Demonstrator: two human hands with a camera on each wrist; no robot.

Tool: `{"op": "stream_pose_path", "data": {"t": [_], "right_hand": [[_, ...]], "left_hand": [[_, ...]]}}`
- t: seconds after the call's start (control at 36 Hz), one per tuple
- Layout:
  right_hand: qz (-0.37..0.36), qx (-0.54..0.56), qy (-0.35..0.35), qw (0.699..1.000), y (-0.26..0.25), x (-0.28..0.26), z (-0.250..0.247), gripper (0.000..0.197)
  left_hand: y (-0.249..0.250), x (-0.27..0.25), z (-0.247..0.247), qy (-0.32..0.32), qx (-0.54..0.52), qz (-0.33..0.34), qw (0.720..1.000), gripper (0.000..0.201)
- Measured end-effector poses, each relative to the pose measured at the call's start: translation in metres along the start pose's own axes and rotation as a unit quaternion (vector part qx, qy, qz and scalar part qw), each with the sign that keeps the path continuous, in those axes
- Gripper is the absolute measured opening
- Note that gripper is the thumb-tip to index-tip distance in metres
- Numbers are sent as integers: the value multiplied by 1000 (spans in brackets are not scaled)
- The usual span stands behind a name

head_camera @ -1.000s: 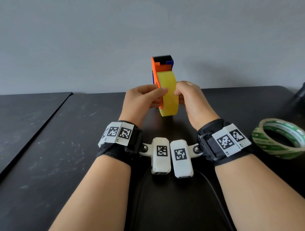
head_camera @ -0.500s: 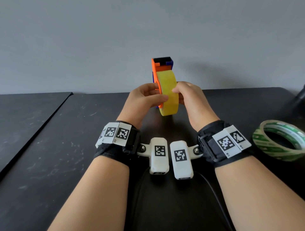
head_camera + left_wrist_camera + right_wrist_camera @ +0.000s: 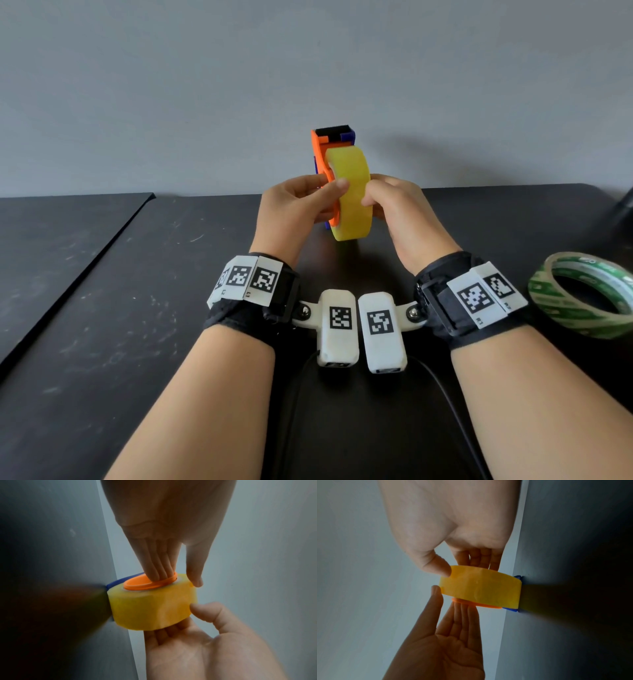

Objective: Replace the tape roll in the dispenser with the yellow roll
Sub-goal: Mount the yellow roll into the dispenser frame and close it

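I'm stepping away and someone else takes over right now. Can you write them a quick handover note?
Left hand: straight fingers press the orange hub, thumb tip on the roll's edge.
Right hand: pinches the yellow tape roll, thumb on its tape face, fingers on its far side.
Tape dispenser: upright on the black table, yellow roll around the hub.
Done: a green-printed tape roll, probably the old one, lies on the table at right.
Left: likely push the roll home (seating can't be judged) and thread the tape.

right hand [image 3: 453, 524] pinches yellow roll [image 3: 481, 588]; left hand [image 3: 447, 653] presses orange disc [image 3: 479, 605].
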State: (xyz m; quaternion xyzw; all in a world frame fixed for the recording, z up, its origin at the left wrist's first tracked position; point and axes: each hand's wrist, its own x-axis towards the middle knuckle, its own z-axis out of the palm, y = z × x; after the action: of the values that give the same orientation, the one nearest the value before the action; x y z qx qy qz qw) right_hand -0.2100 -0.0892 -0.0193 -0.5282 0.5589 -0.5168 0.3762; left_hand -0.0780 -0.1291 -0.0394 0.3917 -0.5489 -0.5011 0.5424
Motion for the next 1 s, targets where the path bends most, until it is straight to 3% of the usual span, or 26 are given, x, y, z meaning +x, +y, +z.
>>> {"op": "stream_pose_path", "data": {"t": [0.17,0.28,0.36,0.44,0.53,0.61,0.75,0.86,1.0], "right_hand": [[-5,0,3,1000,5,3,-1,11],[-4,3,9,1000,7,6,-1,13],[8,9,15,1000,8,8,-1,14],[20,15,22,999,6,7,1,14],[25,26,27,999,3,6,1,28],[14,29,15,999,2,2,1,18],[0,20,0,1000,4,4,0,25],[0,7,-15,1000,5,4,1,48],[8,12,-3,1000,2,2,2,49]], "left_hand": [[0,1,-1,-9,7,-6,1000,29],[-1,3,-2,-47,6,-26,999,46],[-1,3,-2,-65,12,-28,997,47],[-2,3,-2,-62,7,-23,998,47],[-2,2,0,-58,6,-17,998,42],[-2,2,1,-51,8,-14,999,41],[-3,4,-1,-40,5,-9,999,37],[-2,4,0,-41,5,-4,999,42],[-3,4,1,-42,8,-4,999,43]]}}
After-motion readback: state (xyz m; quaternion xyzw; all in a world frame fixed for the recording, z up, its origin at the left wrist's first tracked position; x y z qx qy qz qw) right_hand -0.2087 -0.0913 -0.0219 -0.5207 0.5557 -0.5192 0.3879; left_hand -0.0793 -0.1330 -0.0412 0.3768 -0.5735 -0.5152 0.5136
